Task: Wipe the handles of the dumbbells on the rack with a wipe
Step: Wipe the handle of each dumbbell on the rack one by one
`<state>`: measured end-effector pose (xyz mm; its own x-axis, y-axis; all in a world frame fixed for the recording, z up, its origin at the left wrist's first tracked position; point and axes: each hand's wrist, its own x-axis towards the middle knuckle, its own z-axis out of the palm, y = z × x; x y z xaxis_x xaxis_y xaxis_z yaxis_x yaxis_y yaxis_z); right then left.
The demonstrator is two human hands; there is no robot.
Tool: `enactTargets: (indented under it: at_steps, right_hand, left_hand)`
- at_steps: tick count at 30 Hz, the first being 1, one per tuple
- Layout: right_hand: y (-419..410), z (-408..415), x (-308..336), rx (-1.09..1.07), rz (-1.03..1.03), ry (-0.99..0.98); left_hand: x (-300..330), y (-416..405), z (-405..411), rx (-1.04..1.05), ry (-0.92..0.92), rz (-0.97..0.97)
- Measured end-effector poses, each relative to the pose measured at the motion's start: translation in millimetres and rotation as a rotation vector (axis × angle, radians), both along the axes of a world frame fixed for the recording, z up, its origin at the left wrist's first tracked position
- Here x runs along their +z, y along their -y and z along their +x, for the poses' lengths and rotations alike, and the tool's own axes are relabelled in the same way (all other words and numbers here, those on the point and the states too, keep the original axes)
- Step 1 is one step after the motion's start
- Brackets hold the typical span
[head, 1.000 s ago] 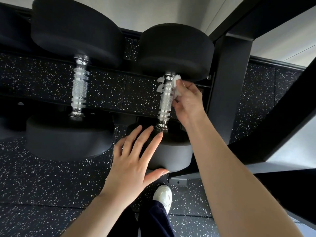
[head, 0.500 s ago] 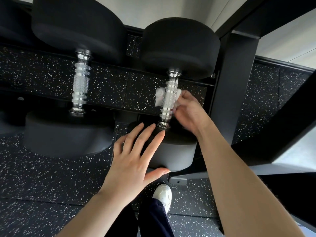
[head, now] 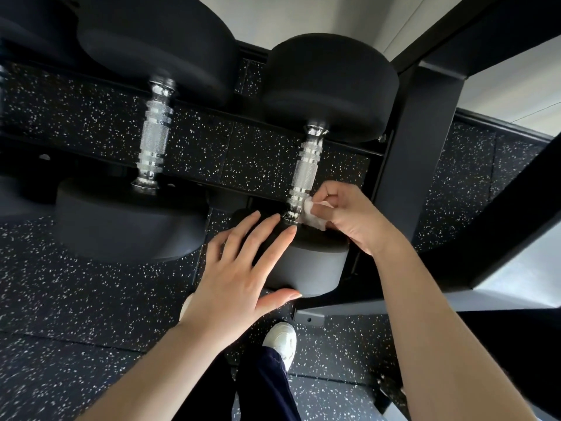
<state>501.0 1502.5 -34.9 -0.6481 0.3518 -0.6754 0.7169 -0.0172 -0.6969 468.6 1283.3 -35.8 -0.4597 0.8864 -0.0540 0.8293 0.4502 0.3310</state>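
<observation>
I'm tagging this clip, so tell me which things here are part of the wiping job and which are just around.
In the job: wipe, right dumbbell's handle, right hand, left hand, left dumbbell's handle.
Just around: rack upright, speckled floor, white shoe.

The right hand (head: 349, 217) pinches a white wipe (head: 312, 215) against the near end of the chrome handle (head: 305, 177). Left of those fingers (head: 321, 212), the left hand (head: 236, 275) rests flat on the dumbbell's near head (head: 315, 268).

The handles (head: 305, 174) are bright chromed metal, knurled rough in the middle with smooth glossy rings. The dumbbell heads (head: 329, 86) look like matt black rubber. The wipe (head: 312, 214) is soft white paper or cloth (cannot tell which). The floor (head: 91, 293) is speckled matt rubber; the rack (head: 416, 153) is matt black painted metal.
</observation>
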Motion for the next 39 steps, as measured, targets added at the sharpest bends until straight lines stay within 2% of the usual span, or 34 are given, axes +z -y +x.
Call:
enactTargets:
  at_steps: [2, 4, 11, 16, 24, 34, 37, 39]
  right_hand:
    - [11, 2, 6, 0.023, 0.231, 0.015]
    - [21, 6, 12, -0.007, 0.348, 0.005]
    - [35, -5, 25, 0.064, 0.442, 0.005]
    - [46, -19, 21, 0.167, 0.468, 0.04]
    - [38, -25, 22, 0.454, 0.652, 0.139]
    - [39, -39, 16, 0.829, 1.04, 0.074]
    - [35, -46, 17, 0.822, 1.099, 0.071]
    - [26, -57, 20, 0.716, 1.119, 0.048]
  left_hand:
    - [1, 0, -1, -0.001, 0.026, -0.002]
    - [1, 1, -3, -0.009, 0.057, -0.001]
    - [2, 8, -15, -0.001, 0.149, 0.035]
    - [-1, 13, -13, 0.155, 0.252, 0.078]
    - [-6, 7, -10, 0.318, 0.374, 0.173]
    - [-15, 5, -8, 0.349, 0.364, 0.243]
    - [-17, 5, -7, 0.355, 0.374, 0.252]
    - [-17, 5, -6, 0.361, 0.373, 0.26]
